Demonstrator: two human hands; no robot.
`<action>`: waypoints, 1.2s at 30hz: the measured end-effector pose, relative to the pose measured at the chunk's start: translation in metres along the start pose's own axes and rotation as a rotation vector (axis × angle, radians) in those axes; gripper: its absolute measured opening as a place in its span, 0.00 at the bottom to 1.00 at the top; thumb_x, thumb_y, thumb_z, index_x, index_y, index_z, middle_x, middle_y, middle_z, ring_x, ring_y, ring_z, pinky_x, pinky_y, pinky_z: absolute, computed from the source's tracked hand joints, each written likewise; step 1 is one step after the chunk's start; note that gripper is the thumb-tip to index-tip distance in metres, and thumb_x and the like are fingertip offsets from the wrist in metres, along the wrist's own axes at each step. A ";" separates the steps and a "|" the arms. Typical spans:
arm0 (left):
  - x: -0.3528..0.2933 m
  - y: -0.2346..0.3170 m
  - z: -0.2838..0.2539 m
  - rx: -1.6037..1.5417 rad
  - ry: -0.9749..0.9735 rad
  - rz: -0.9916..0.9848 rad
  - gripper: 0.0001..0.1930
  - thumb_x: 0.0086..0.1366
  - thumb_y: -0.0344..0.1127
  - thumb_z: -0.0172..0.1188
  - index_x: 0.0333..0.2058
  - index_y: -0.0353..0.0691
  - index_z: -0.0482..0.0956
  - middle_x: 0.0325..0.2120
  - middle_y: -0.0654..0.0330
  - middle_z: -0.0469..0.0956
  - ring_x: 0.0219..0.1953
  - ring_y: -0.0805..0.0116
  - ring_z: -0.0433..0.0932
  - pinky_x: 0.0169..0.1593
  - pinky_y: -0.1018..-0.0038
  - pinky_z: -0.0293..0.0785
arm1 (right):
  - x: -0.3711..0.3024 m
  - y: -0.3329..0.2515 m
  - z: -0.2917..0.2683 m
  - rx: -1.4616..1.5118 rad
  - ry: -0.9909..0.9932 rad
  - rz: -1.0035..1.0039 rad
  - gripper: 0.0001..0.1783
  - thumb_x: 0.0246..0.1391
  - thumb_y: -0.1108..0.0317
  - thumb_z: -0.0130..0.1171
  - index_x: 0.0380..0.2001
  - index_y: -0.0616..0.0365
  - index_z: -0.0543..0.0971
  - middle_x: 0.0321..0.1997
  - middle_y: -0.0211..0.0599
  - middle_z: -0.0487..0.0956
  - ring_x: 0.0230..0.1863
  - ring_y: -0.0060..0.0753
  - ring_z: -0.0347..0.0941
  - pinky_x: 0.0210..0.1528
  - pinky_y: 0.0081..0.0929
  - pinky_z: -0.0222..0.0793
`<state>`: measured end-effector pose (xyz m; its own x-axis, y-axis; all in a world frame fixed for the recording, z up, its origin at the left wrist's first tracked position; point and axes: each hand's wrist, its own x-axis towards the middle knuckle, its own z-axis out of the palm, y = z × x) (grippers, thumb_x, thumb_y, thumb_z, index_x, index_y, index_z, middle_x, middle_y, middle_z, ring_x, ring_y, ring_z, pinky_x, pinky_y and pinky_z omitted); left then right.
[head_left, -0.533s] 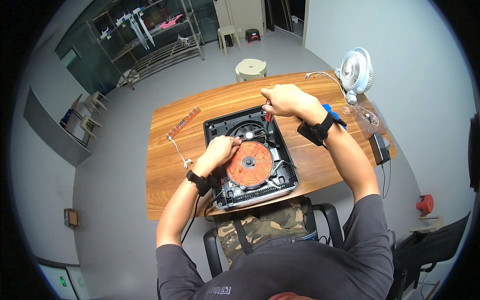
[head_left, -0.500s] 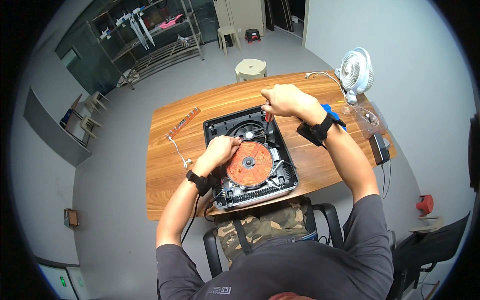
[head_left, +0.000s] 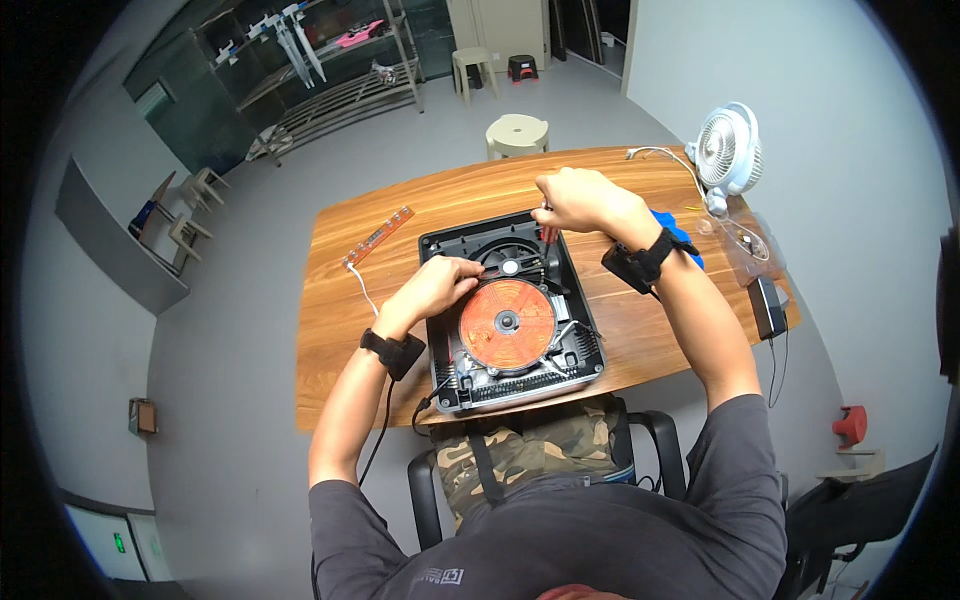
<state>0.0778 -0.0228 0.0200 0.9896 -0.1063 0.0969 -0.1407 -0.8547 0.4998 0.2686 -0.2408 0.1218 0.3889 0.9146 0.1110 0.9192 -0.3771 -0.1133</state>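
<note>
An opened induction cooker with a black casing [head_left: 436,246] lies on the wooden table in front of me. Its round orange-red coil [head_left: 490,330] sits in the nearer half, and a black cooling fan [head_left: 509,254] lies in the farther half. My right hand [head_left: 588,203] is closed around a screwdriver with a red handle [head_left: 549,236]. The screwdriver points down, its shaft beside the fan's right side; the tip's exact contact cannot be seen. My left hand [head_left: 434,287] reaches over the casing's left edge. Its fingertips are drawn together at the fan's left side, between fan and coil; what they grip is hidden.
A narrow orange circuit strip [head_left: 380,236] with a white cable lies at the left. At the right are a white fan [head_left: 727,150], a blue cloth [head_left: 676,236], a clear plastic bag [head_left: 748,240] and a black power adapter [head_left: 767,308]. A pale stool [head_left: 517,132] stands beyond the table.
The whole view has shifted slightly. My left hand sits a little farther left on the coil's edge, uncovering more of it; the right hand keeps the screwdriver at the fan's right side.
</note>
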 end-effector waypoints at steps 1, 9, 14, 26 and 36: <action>-0.004 -0.004 -0.005 0.025 0.016 -0.007 0.16 0.66 0.31 0.62 0.50 0.31 0.82 0.49 0.46 0.82 0.52 0.49 0.81 0.57 0.64 0.77 | 0.000 0.000 0.000 -0.002 -0.007 0.007 0.20 0.56 0.54 0.59 0.31 0.65 0.78 0.28 0.55 0.83 0.37 0.59 0.81 0.41 0.50 0.77; -0.048 -0.049 -0.033 0.049 0.141 -0.262 0.12 0.64 0.28 0.63 0.46 0.33 0.85 0.43 0.45 0.84 0.46 0.52 0.84 0.51 0.64 0.80 | 0.000 0.003 -0.001 0.032 -0.047 0.032 0.20 0.55 0.54 0.60 0.28 0.65 0.77 0.27 0.55 0.82 0.34 0.60 0.81 0.41 0.49 0.77; -0.073 -0.119 -0.030 0.217 0.276 -0.413 0.11 0.61 0.26 0.62 0.42 0.30 0.85 0.37 0.40 0.84 0.42 0.48 0.85 0.49 0.62 0.81 | 0.005 0.007 0.008 0.034 0.002 0.017 0.20 0.55 0.55 0.60 0.30 0.65 0.78 0.29 0.56 0.83 0.35 0.60 0.81 0.42 0.49 0.77; -0.052 -0.159 -0.009 0.237 0.187 -0.491 0.08 0.60 0.24 0.61 0.37 0.31 0.86 0.33 0.39 0.83 0.37 0.46 0.85 0.42 0.60 0.81 | -0.001 0.004 0.001 0.041 -0.046 0.070 0.21 0.57 0.55 0.60 0.32 0.67 0.75 0.31 0.55 0.84 0.37 0.61 0.81 0.44 0.49 0.76; -0.054 -0.176 0.006 0.431 0.197 -0.442 0.09 0.62 0.26 0.53 0.28 0.30 0.82 0.30 0.34 0.80 0.36 0.38 0.83 0.37 0.53 0.80 | 0.001 0.006 0.000 0.094 -0.027 0.088 0.19 0.53 0.57 0.60 0.27 0.67 0.81 0.29 0.61 0.82 0.37 0.62 0.82 0.43 0.50 0.78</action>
<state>0.0491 0.1304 -0.0778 0.9217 0.3627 0.1378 0.3439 -0.9281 0.1427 0.2745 -0.2419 0.1218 0.4652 0.8824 0.0699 0.8711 -0.4423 -0.2136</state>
